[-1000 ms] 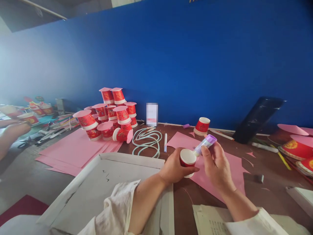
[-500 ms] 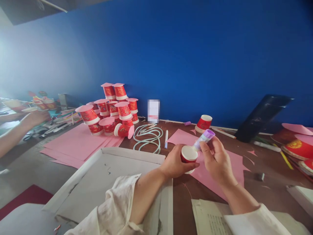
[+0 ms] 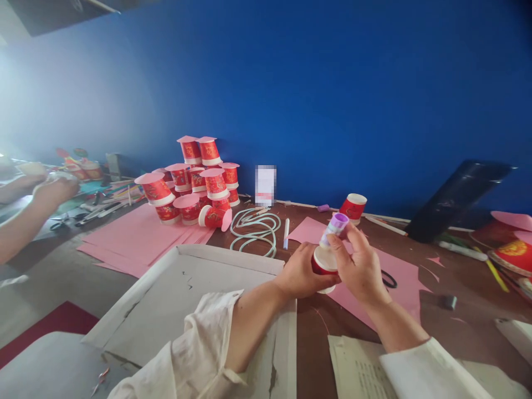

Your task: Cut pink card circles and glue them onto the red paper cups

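Left hand (image 3: 300, 272), centre right of the frame: fingers and thumb closed round one red paper cup (image 3: 323, 266), printed, pale round end facing up, wider white rim below. Right hand (image 3: 361, 269), just beside it: thumb and fingers clamped on one glue stick (image 3: 332, 231), purple at the upper end, tilted, its lower end at the far part of the cup's pale top; exact contact cannot be told. Under the hands: one pink paper sheet (image 3: 401, 305) on a brown tabletop (image 3: 310, 327). Behind the hands: a second red paper cup (image 3: 353, 208), upright against a blue panel (image 3: 291, 100), with a purple cap (image 3: 323, 208) near it. Left of centre: piled red cups (image 3: 214, 184), many topped with pink paper discs, one lying on its side; beneath and before them, stacked pink sheets (image 3: 133, 235). Middle: one coiled pale cable (image 3: 272, 235); one white marker (image 3: 286, 233). Lower left: one shallow white tray (image 3: 158, 310). Lower right: printed papers (image 3: 359, 363). Far left: another person's hand (image 3: 56, 191), blurred.
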`<state>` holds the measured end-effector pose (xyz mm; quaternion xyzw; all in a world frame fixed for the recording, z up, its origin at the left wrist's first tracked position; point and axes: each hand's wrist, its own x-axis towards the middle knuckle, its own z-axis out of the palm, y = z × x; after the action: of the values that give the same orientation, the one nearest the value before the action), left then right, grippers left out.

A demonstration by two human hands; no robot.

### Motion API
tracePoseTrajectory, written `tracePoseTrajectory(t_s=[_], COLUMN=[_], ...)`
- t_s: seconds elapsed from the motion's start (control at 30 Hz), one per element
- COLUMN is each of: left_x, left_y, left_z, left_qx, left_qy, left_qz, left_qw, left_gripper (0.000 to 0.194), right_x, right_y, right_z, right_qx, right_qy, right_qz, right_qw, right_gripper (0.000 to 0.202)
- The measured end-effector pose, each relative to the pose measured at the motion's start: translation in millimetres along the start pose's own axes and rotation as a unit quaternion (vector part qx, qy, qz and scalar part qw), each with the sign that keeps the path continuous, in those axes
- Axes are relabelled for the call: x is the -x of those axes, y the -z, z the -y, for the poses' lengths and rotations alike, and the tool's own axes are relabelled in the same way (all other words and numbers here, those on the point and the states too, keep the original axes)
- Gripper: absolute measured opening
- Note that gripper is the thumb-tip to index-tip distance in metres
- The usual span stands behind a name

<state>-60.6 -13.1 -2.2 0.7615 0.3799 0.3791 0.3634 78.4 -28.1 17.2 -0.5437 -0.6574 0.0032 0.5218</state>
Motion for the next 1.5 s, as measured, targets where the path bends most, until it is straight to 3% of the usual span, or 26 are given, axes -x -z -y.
tracePoseTrajectory(t_s=[0.17,0.27,0.43,0.53,0.63,0.87,1.17,1.37,1.5], left_x=[0,0,-1,-1,-1,-1,-1,-1,-1], left_y=[0.3,0.4,1.2,1.2,0.7,1.4,1.6,2.7,2.6], left_z=[-1,-1,0,0,0,1,3,1,1], left_qx=[-0.017,-0.024,-0.018,-0.017,-0.017,-0.008,-0.020,-0.004,-0.013], left_qy=[-0.001,-0.002,-0.006,-0.014,-0.014,0.012,0.013,-0.018,-0.001], left_qz=[-0.002,-0.002,0.011,0.007,0.005,0.022,0.026,0.021,0.024], left_qw=[1.000,1.000,1.000,1.000,1.000,1.000,0.999,1.000,1.000], left_gripper=[0.050,0.050,0.043,0.041,0.045,0.049,0.057,0.053,0.051], right_x=[-1,1,3,1,1,6,12,16,18], right_y=[1,3,2,1,3,4,1,0,3], right_z=[-1,5,13,11,11,15,11,10,9], right_qx=[0.040,0.005,0.025,0.074,0.067,0.000,-0.018,-0.031,-0.031], right_qy=[0.006,-0.006,0.037,0.058,0.037,0.010,-0.031,-0.020,-0.022], right_qz=[-0.053,-0.035,0.021,-0.001,-0.019,0.015,-0.033,-0.007,0.008], right_qw=[0.998,0.999,0.999,0.996,0.997,1.000,0.999,0.999,0.999], right_gripper=[0.031,0.032,0.034,0.033,0.033,0.028,0.039,0.040,0.038])
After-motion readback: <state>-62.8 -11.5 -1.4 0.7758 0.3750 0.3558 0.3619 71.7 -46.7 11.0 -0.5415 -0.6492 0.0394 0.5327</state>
